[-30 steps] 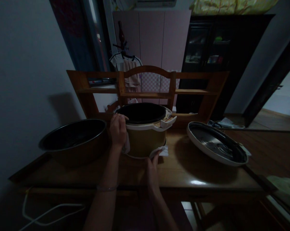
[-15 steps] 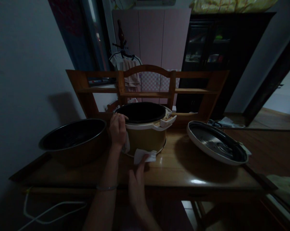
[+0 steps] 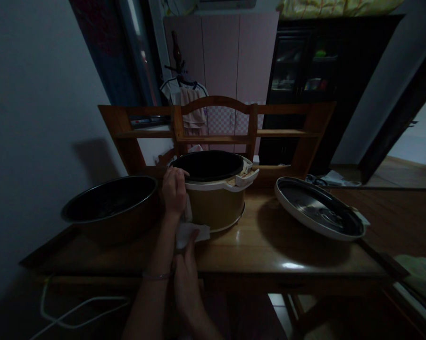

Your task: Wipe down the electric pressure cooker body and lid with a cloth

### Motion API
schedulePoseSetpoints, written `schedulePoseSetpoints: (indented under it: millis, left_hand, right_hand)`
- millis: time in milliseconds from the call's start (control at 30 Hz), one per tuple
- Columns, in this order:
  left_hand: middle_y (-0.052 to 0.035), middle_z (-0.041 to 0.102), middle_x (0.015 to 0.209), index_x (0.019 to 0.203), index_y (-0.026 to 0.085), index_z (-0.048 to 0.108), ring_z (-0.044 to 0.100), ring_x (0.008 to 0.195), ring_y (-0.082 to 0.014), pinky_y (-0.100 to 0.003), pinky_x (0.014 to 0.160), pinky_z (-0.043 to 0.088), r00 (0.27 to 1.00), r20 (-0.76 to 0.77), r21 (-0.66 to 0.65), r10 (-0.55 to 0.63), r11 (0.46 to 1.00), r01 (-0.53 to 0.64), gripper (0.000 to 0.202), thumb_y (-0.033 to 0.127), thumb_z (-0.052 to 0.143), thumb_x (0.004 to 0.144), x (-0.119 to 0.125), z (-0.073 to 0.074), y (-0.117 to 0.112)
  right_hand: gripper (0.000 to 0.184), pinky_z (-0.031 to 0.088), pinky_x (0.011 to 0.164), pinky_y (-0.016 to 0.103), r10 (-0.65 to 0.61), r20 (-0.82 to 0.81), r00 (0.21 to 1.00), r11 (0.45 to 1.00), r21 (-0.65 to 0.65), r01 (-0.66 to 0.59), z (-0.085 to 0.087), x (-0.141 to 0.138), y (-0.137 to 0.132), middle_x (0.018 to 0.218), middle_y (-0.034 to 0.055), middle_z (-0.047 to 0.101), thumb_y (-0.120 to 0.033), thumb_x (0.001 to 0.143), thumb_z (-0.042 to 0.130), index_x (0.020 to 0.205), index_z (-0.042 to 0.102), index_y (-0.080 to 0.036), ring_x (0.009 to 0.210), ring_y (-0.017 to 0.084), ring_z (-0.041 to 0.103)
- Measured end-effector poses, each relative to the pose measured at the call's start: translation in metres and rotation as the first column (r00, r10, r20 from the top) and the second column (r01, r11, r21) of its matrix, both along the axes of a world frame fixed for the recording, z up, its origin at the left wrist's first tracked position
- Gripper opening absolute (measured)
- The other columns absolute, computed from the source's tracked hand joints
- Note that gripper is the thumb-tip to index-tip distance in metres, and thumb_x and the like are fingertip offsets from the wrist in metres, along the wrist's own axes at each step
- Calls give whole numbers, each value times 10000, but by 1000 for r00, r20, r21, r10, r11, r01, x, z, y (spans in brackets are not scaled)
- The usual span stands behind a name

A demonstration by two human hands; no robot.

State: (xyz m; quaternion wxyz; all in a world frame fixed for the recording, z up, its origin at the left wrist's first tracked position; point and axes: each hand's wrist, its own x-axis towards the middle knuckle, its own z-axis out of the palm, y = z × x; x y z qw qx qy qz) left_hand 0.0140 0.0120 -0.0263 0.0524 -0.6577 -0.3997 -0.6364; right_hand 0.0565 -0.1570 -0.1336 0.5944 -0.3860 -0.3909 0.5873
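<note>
A large rice cooker body, olive-gold with a cream rim and a dark hollow inside, stands upright on the wooden table. Its lid is off. My left hand is closed over the rim at the cooker's left side. Low down, my right hand holds a white tissue or thin cloth near the cooker's lower front left edge. Part of the right hand lies close beside my left forearm. Whether the tissue presses on the cooker or the tabletop I cannot tell.
A wide dark inner pot stands on the left of the table. On the right lies a round lid, its metal inside facing up. A wooden shelf rack rises behind. A white cable loops at lower left.
My right hand has moved left with the tissue, along the cooker's lower front, closer to my left forearm. The left hand stays on the rim.
</note>
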Motion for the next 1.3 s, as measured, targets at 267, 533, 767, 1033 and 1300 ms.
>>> schedulePoseSetpoints:
  millis: [267,533,767,1033,1300]
  left_hand:
    - [-45,612,911,838,221,581,575,1032,-196,-358,1037,406,1000,-13,-17,14,1000,-14,463,455,238,1045,-1,0,-2]
    - [-49,664,953,898,216,648,613,1001,-186,-365,1075,419,992,-109,-101,-58,994,47,484,460,254,1038,-13,15,-4]
    - [-90,691,1186,1164,252,662,645,1118,-229,-384,994,503,954,-286,117,89,992,-57,285,406,555,950,-19,-10,-76]
    - [-171,750,820,904,161,770,737,768,-256,-336,707,540,546,-795,-498,-262,796,-343,554,374,278,1041,85,-72,-111]
    - [-204,748,844,920,137,786,743,798,-297,-363,685,553,595,-790,-521,-146,672,-527,637,418,227,1042,111,-88,-96]
  right_hand:
    - [829,137,1255,440,-91,145,985,996,-3,92,-12,37,-14,1677,-11,102,-356,931,466,1619,37,-184,1553,196,73]
    - [802,53,1255,491,-562,510,651,827,369,425,-6,204,-7,1685,0,11,-505,994,440,1621,15,-242,1556,230,17]
    - [702,200,1236,509,-451,683,575,883,436,174,-21,268,1,1645,49,273,-460,1003,494,1603,192,-259,1518,256,255]
    - [678,273,1221,477,-527,694,490,841,507,187,-26,266,5,1631,60,312,-435,1012,478,1602,203,-245,1506,249,291]
    - [643,313,1206,486,-543,663,516,833,504,228,-28,271,6,1600,72,367,-468,1007,485,1574,307,-221,1481,270,341]
